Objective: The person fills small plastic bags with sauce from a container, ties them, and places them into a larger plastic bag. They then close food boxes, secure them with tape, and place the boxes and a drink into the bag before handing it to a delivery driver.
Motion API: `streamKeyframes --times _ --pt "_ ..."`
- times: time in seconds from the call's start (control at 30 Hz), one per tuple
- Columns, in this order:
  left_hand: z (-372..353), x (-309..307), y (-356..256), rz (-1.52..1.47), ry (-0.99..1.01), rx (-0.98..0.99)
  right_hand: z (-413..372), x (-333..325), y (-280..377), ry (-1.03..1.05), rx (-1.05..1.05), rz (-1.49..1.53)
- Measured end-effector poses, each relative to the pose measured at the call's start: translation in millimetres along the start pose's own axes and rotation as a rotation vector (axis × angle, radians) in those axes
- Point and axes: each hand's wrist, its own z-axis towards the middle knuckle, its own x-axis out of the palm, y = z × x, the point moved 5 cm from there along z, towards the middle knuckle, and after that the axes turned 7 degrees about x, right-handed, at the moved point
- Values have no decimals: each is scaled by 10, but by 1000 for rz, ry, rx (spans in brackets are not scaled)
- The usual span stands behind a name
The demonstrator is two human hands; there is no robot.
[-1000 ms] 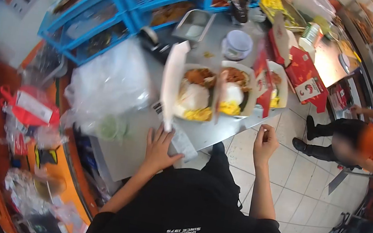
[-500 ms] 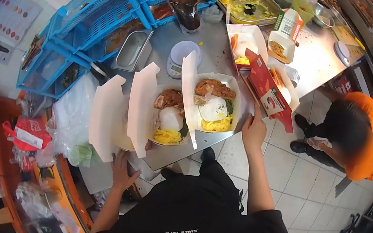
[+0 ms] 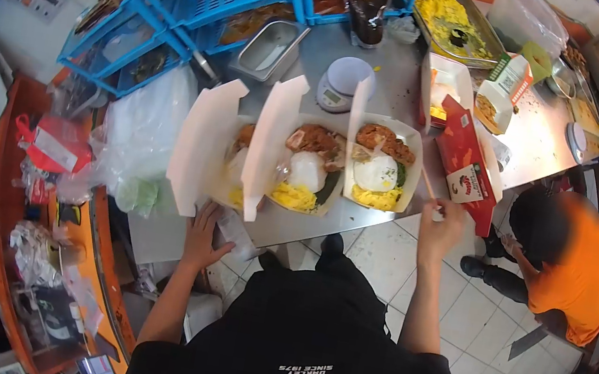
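Note:
Three white meal boxes with raised lids stand along the steel table's front edge. The right box [image 3: 377, 170] and the middle box [image 3: 308, 173] show fried chicken, a white mound, yellow egg and greens; the lid of the middle one partly hides the left box [image 3: 236, 164]. My left hand [image 3: 204, 238] rests at the table edge by the left box, fingers straight and thumb apart. Beside the red box [image 3: 469, 168], my right hand [image 3: 441, 230] is closed, with a thin pale strip rising from its fingertips; I cannot make out what it is.
A white scale [image 3: 344, 84] and a steel pan [image 3: 269, 51] stand behind the boxes. Blue baskets [image 3: 211, 6] line the back left, and an egg tray [image 3: 461, 24] is behind right. A person in orange [image 3: 581, 258] is bent forward at the right, near the table.
The view has shifted, so the table items appear farther right. My right hand's fingers have drawn together near the red box. My left hand remains by the left box. The person in orange is lower in view.

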Motion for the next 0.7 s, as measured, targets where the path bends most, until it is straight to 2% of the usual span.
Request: streamKeyframes --times 0.03,0.1,0.13,0.2,0.23,0.3,0.33,0.4,0.47,0.53,0.63,0.7 --pt "1 -13 -2 -4 -8 2 31 -135 108 5 -10 5" --pt "-2 -10 31 -20 -23 -1 102 -399 225 26 252 369" --pt "-23 3 40 -36 -29 4 122 -521 372 32 242 368" --pt "-37 0 61 -45 -37 -9 122 -801 705 -106 101 624" --pt "-47 6 78 -54 -50 14 91 -860 840 -99 92 626" --pt "-72 26 99 -66 -72 51 -4 -920 1029 -128 163 1030" --pt "-88 25 123 -68 -83 40 -99 -912 1177 -119 151 1036" --pt "-77 -4 114 -93 -102 87 -348 -778 1468 44 319 1146" --pt "-85 6 123 -108 -93 80 -665 -560 1697 275 332 1233" --pt "-104 -8 134 -125 -135 106 -1018 -408 1971 386 401 1346" --pt "-112 16 178 -139 -145 117 -1404 -312 2392 342 381 1199" --pt "-129 11 176 -138 -148 141 -1605 -202 2452 415 326 1125"
